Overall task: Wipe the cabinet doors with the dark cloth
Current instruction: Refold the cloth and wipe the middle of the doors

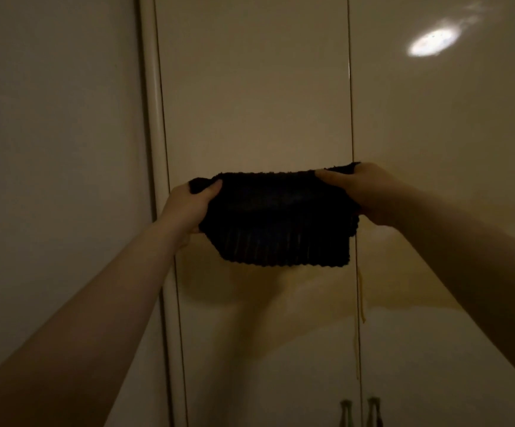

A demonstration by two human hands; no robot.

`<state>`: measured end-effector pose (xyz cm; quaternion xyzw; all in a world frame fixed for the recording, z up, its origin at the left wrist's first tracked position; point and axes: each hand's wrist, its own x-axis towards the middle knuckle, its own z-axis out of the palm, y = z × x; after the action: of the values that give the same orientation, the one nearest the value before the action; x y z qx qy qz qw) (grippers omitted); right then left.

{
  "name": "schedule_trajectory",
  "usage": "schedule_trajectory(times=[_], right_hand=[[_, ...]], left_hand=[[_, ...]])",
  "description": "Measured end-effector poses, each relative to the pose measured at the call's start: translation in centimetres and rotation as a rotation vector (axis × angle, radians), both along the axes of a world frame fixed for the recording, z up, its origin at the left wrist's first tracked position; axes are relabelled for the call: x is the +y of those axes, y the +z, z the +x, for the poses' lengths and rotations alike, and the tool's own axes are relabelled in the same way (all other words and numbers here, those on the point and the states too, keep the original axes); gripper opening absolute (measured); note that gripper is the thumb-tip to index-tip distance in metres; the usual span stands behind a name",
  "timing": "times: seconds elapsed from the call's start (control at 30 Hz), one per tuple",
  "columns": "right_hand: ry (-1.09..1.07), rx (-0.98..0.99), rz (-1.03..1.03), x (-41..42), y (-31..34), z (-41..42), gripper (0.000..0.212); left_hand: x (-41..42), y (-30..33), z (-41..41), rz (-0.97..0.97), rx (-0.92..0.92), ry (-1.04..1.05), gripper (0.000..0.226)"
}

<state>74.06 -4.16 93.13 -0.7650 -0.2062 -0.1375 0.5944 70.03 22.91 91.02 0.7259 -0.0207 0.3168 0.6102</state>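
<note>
A dark ribbed cloth [276, 218] hangs stretched between both hands in front of the cabinet. My left hand [188, 206] pinches its upper left corner and my right hand [364, 192] pinches its upper right corner. Behind it stand two glossy cream cabinet doors: the left door [256, 97] and the right door [441, 118], split by a thin vertical gap. Whether the cloth touches the doors I cannot tell.
Two metal door handles [359, 412] show at the bottom edge, one on each side of the gap. A rounded cream post [154, 118] borders the left door, with a plain wall [53, 149] beyond it. A lamp's bright reflection [431, 43] sits on the right door.
</note>
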Motion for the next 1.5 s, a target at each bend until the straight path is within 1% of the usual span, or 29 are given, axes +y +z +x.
schedule_trajectory(times=[0.1, 0.2, 0.23, 0.3, 0.37, 0.4, 0.47, 0.5, 0.53, 0.57, 0.6, 0.63, 0.7, 0.77, 0.87, 0.9, 0.93, 1.0, 1.07, 1.13, 1.2, 1.23, 1.27, 1.3, 1.33, 1.4, 1.43, 1.5], right_hand=[[0.001, 0.056, -0.04, -1.0, 0.4, 0.3, 0.047], [-0.006, 0.136, -0.158, -2.2, 0.4, 0.6, 0.049], [-0.023, 0.157, -0.228, -2.5, 0.3, 0.5, 0.049], [-0.136, 0.148, -0.436, -3.0, 0.1, 0.3, 0.05], [-0.306, 0.081, -0.63, -3.4, 0.0, 0.4, 0.052], [-0.376, 0.044, -0.701, -3.5, 0.1, 0.5, 0.052], [-0.492, -0.057, -0.805, -3.6, 0.3, 1.0, 0.052], [-0.542, -0.118, -0.821, -3.8, 0.4, 1.2, 0.051], [-0.573, -0.164, -0.792, -4.0, 0.5, 1.5, 0.052], [-0.573, -0.163, -0.734, -4.3, 0.6, 1.8, 0.058], [-0.545, -0.132, -0.669, -4.8, 0.7, 1.9, 0.064], [-0.497, -0.108, -0.609, -5.4, 0.8, 2.0, 0.064], [-0.393, -0.102, -0.502, -6.6, 0.7, 1.9, 0.055], [-0.304, -0.142, -0.444, -7.8, 0.4, 1.9, 0.054], [-0.192, -0.128, -0.434, -9.5, -0.3, 2.1, 0.069], [-0.168, -0.112, -0.461, -10.2, -0.4, 2.3, 0.071], [-0.153, -0.105, -0.502, -10.6, -0.7, 2.6, 0.069], [-0.176, -0.148, -0.642, -11.9, -0.8, 3.5, 0.052], [-0.312, -0.257, -0.812, -12.6, -0.7, 4.8, 0.037], [-0.532, -0.422, -0.972, -13.1, -0.7, 5.8, 0.037], [-0.791, -0.649, -1.181, -13.5, -0.6, 6.7, 0.034], [-0.883, -0.729, -1.285, -13.5, -0.4, 6.8, 0.029], [-0.929, -0.757, -1.368, -13.5, -0.1, 6.7, 0.023], [-0.932, -0.729, -1.423, -13.4, 0.3, 6.5, 0.018], [-0.918, -0.647, -1.453, -13.3, 0.8, 6.5, 0.015], [-0.879, -0.428, -1.439, -13.1, 1.9, 6.7, 0.022], [-0.855, -0.346, -1.395, -13.1, 2.5, 6.9, 0.024], [-0.81, -0.259, -1.29, -13.7, 3.4, 7.6, 0.025]], left_hand=[[0.1, 0.3, 0.2, 0.008, 0.087, 0.009, 0.036], [-0.1, 0.1, 0.5, -0.056, 0.125, -0.065, 0.044], [0.0, -0.1, 0.7, -0.1, 0.115, -0.099, 0.048], [0.0, -0.5, 1.4, -0.152, 0.102, -0.144, 0.054], [-0.4, -0.8, 2.0, -0.108, 0.104, -0.162, 0.054], [-0.9, -0.9, 2.3, -0.047, 0.095, -0.147, 0.05], [-1.7, -0.7, 2.7, 0.143, 0.052, -0.052, 0.039], [-2.1, -0.5, 2.9, 0.236, 0.031, 0.005, 0.036], [-2.3, -0.2, 3.1, 0.316, 0.017, 0.055, 0.035], [-2.4, 0.1, 3.4, 0.377, 0.005, 0.099, 0.037], [-2.6, 0.4, 3.7, 0.43, -0.002, 0.131, 0.041], [-2.9, 0.7, 4.0, 0.489, 0.0, 0.156, 0.044], [-3.3, 1.3, 4.4, 0.6, 0.046, 0.187, 0.047], [-3.8, 1.9, 5.3, 0.708, 0.131, 0.248, 0.056], [-4.8, 2.5, 7.0, 0.936, 0.204, 0.469, 0.074], [-5.5, 2.7, 7.5, 0.988, 0.222, 0.511, 0.076], [-6.0, 2.7, 7.9, 1.029, 0.244, 0.532, 0.074], [-7.4, 3.2, 8.4, 1.104, 0.273, 0.568, 0.064], [-8.8, 3.9, 8.5, 1.191, 0.301, 0.607, 0.063], [-10.2, 4.5, 8.7, 1.249, 0.389, 0.591, 0.065], [-11.8, 4.8, 8.9, 1.225, 0.522, 0.48, 0.06], [-12.5, 4.9, 8.9, 1.153, 0.577, 0.409, 0.057], [-13.1, 5.1, 8.9, 1.046, 0.619, 0.336, 0.054], [-13.7, 5.3, 9.2, 0.926, 0.644, 0.268, 0.051], [-14.1, 5.6, 9.4, 0.804, 0.66, 0.207, 0.048], [-14.9, 6.3, 9.6, 0.605, 0.695, 0.119, 0.042], [-15.2, 6.5, 9.6, 0.562, 0.715, 0.097, 0.04], [-16.2, 7.0, 9.5, 0.546, 0.761, 0.094, 0.04]])
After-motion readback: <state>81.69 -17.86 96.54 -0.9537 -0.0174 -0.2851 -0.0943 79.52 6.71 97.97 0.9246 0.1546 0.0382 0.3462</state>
